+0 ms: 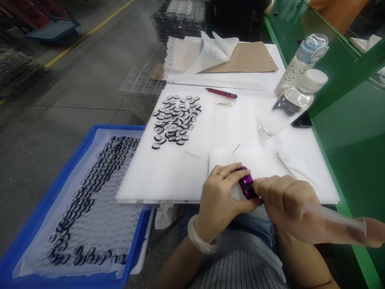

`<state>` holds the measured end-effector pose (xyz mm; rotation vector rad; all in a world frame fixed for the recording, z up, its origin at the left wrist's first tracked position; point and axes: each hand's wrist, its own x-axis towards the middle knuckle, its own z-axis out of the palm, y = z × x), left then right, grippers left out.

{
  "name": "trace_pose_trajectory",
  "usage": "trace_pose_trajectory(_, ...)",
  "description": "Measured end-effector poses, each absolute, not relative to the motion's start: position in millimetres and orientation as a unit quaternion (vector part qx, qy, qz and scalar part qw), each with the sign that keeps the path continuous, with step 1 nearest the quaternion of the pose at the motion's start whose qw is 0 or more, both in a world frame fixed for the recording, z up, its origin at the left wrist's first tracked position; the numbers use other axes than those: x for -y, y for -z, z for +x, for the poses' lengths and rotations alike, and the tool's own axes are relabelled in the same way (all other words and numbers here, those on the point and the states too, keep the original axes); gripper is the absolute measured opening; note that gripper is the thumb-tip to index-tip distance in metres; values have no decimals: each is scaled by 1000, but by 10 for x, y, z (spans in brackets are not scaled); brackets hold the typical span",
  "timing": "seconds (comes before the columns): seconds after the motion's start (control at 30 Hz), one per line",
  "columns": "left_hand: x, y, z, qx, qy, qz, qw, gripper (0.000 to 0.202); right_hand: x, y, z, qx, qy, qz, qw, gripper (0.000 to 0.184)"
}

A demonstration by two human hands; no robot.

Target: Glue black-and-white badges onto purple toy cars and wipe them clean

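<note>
White counter [162, 182] at my 12 o'clock, blue tray [68, 170] at its 8, black-and-white pieces [175, 120] scattered at its 9, my left grip [221, 200] holding the purple piece [246, 184] at the counter's 6, my right grip [287, 204] curled beside it, can't tell if pinching.

Purple piece [246, 184], partly covered
The left hand [221, 197] hides parts of its edge; whether the right hand [287, 206] grips anything at its fingertips cannot be told. The bottle [293, 102] blocks part of a dark flat object [303, 121] (too little shows to name it). The blue tray [55, 193] runs past the left and lower edges.
</note>
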<state>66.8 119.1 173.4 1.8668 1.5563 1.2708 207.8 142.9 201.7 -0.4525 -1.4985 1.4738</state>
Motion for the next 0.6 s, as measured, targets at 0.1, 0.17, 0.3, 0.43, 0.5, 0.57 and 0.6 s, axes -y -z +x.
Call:
trace_pose_trajectory(0.1,-1188,-1726,666,-560,-451,666,197,54,-1409,-2074,2080,579,-603,-185,517,59)
trace_pose_trajectory(0.17,-1185,-1727,664,-562,-450,666,196,54,-1412,-2117,2098,573,-603,-190,522,61)
trace_pose_trajectory(0.3,-1177,-1727,673,-565,-450,664,191,52,-1435,-2147,2120,578,-593,-206,522,63)
trace_pose_trajectory(0.43,-1172,-1715,678,-565,-447,668,186,54,-1387,-2186,2059,577,-577,-231,530,65)
trace_pose_trajectory(0.5,-1172,-1708,676,-565,-446,669,185,55,-1326,-2235,2029,573,-570,-276,520,66)
trace_pose_trajectory(0.57,-1172,-1702,672,-564,-446,670,183,56,-1275,-2284,2029,584,-560,-311,499,67)
trace_pose_trajectory(0.6,-1171,-1700,670,-563,-445,672,180,56,-1267,-2304,2042,593,-554,-316,492,67)
